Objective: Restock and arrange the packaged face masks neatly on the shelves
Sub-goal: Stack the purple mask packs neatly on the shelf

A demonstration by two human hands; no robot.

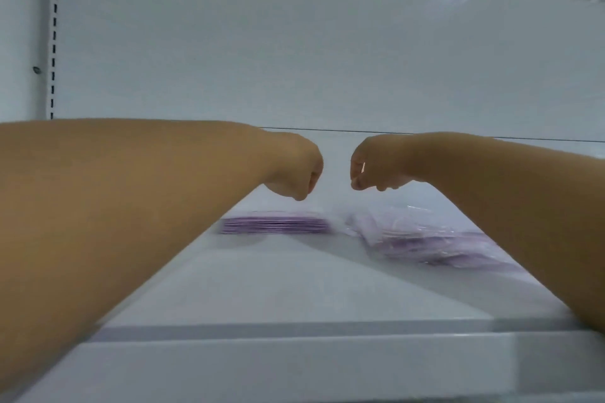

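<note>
So you've got both bare arms stretched deep into a white metal shelf (294,288), and your hands sit close together near the middle, a small gap between them, above the shelf floor.

Your left hand (294,170) is balled up, fingers curled under so you mostly see the back of it and the knuckles. Can't tell if it's actually got anything in it; nothing shows poking out. Your right hand (373,163) is curled too, thumb and fingertips drawn close together pointing down, and again I can't make out anything pinched between them, it's too blurry.

The packaged face masks are lying on the shelf below your hands, toward the back. On the left there's a flat, tidy stack of purple masks in clear plastic wrap (275,225), just under and behind your left hand, edges lined up pretty well. Right beside it is a looser, messier pile of purple masks in crinkly clear bags (422,239), slumped at an angle and partly hidden by your right forearm. The two piles are near each other, but I can't tell whether they touch.

Behind everything is the glossy white back panel (311,42), with a slotted upright strip (54,33) on the far left.
</note>
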